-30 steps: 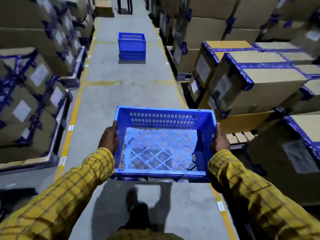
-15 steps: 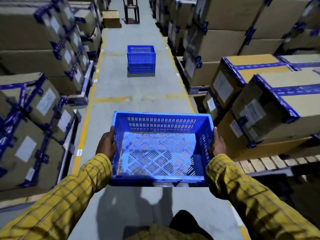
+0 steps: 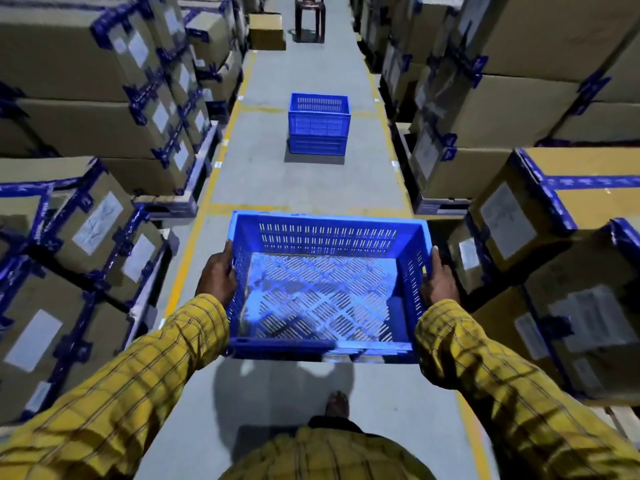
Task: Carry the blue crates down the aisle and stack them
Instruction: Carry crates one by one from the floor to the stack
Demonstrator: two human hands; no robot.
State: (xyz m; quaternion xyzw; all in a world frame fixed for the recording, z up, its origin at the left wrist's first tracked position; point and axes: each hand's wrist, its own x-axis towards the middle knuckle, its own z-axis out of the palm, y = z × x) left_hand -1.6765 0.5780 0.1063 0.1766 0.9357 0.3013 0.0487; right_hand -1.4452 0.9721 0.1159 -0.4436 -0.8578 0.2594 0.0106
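The person holds an empty blue crate in the lower middle of the frame, carried above the grey floor of the aisle. The left hand grips the left wall of the crate with the fingers curled over its rim, and the right hand grips the right wall in the same way, the thumb lying on the rim. Compared with one second ago, the stack of blue crates in the upper middle of the frame looks bigger and sits lower in the picture, and the cardboard boxes on both sides have slid toward the lower edges, so the person has walked forward along the aisle. The grip of both hands on the crate looks the same as before. A foot shows under the crate at the bottom of the frame, in the middle of a step. I judge that the carrying part is well advanced but not finished: the stack is well apart from the carried crate, with a yellow floor line between them. The next need is probably a few more steps, then to lower the crate onto the top of the stack with the edges lined up.
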